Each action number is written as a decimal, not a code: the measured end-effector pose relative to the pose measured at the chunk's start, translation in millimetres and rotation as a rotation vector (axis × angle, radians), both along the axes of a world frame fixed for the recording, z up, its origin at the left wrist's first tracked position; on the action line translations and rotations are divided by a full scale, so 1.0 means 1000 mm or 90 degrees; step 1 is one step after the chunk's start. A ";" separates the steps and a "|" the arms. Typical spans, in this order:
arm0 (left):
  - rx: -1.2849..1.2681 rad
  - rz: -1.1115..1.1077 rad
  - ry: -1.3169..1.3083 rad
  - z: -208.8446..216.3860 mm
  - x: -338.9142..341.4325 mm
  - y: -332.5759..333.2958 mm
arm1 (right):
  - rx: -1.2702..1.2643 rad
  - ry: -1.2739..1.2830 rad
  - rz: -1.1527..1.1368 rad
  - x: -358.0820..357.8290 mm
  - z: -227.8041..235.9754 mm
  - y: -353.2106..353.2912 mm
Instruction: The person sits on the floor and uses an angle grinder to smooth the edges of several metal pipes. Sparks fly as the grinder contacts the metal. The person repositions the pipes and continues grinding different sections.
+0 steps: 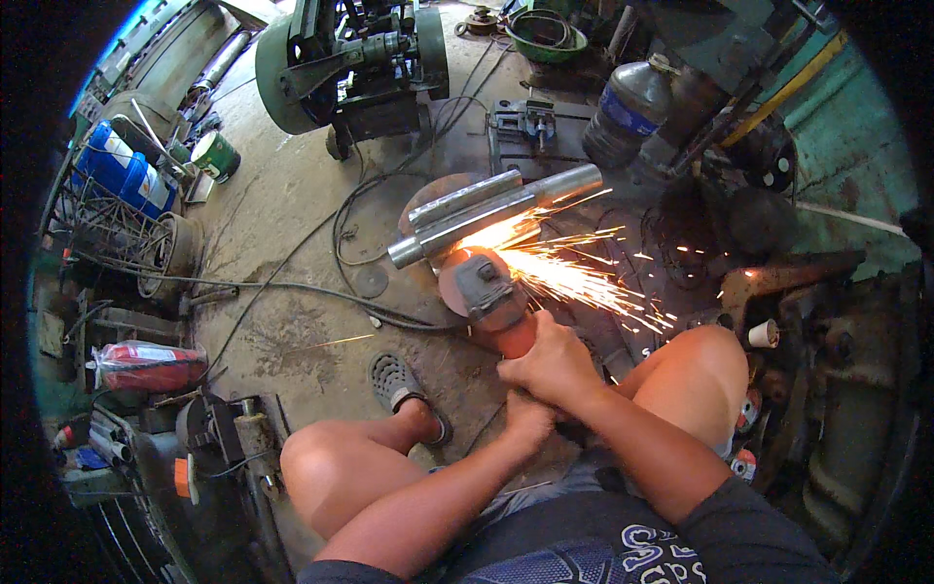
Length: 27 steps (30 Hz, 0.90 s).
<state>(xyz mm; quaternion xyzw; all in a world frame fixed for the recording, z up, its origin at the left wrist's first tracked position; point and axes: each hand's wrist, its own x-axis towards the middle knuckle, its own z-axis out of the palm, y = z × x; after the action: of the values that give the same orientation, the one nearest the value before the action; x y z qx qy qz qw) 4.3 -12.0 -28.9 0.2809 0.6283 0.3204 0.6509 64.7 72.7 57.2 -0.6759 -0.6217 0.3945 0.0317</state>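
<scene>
As sparks (574, 277) fly rightward, the right hand (555, 364) wraps around the angle grinder (493, 300), the left hand (530, 415) tucked just behind, its grip too hidden to tell! Ahead, the tool's head sits at the near side of the metal shaft (475, 220).

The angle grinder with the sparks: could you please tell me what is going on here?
A person with bare hands is working with an angle grinder. The right hand grips its body, and the left hand is closed at its rear end, nearer the person. Bright sparks spray to the right from the near side of a shiny metal shaft. A shorter metal bar runs along the shaft's far side. Beyond them is a bench vise, which neither hand touches.
</scene>
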 end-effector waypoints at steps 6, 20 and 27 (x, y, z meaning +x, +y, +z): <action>-0.010 -0.092 -0.036 0.006 0.025 0.022 | 0.055 0.005 -0.046 0.035 -0.007 0.012; 0.031 -0.097 -0.005 0.012 0.048 0.029 | 0.046 0.021 -0.081 0.058 -0.010 0.016; -0.008 0.021 -0.036 0.017 0.030 0.013 | 0.029 0.001 -0.002 0.028 -0.008 0.006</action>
<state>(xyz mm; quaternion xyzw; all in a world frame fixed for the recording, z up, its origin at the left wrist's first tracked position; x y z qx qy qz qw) 33.8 0.8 -12.0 0.2575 0.6158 0.3352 0.6649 92.9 78.9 49.6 -0.6756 -0.6296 0.3807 0.0481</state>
